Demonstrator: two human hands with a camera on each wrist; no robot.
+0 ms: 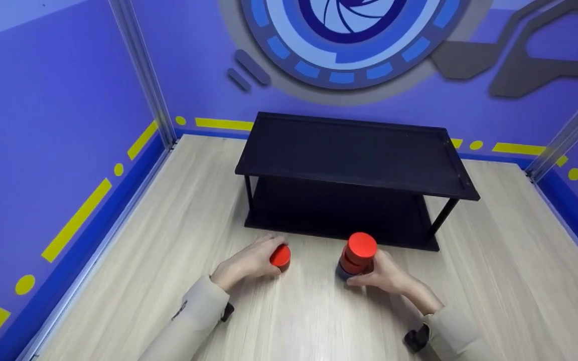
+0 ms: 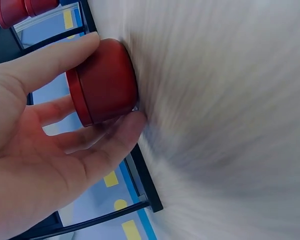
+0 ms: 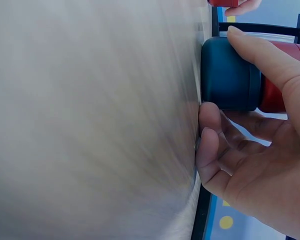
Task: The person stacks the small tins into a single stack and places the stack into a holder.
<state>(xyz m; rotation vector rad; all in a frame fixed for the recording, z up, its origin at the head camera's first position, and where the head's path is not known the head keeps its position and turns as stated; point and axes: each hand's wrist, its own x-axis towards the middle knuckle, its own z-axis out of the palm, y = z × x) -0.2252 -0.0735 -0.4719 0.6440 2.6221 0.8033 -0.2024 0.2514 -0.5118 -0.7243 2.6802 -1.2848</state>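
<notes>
- We record one red canister (image 1: 281, 257): short cylinder, smooth satin finish, rounded base edge, flat disc top with a fine seam below its rim. It stands upright in front of the black rack, at table level; we cannot tell whether its base touches the wood.
- We list the left hand (image 1: 251, 258), curled round that canister, thumb on one side, fingers on the other.
- We enter one stack, near the rack's front edge: a dark blue canister (image 3: 230, 75) at the bottom, smooth and round-edged, with red sections (image 1: 362, 245) above it, the uppermost flat-topped.
- We list the right hand (image 1: 388, 273), clasping the stack low down, thumb along the blue canister. The two hands are apart, each with its own hold.
- Both canisters have closed tops; their contents are hidden from us.
- We note the black rack (image 1: 349, 150): two rectangular tiers, matte, the upper with a low raised rim, joined by slim posts.
- We note the table (image 1: 309, 316), pale, with streaked wood grain.
- We note wall panels (image 1: 58, 125), blue-violet, printed with yellow dashes and dots.
</notes>
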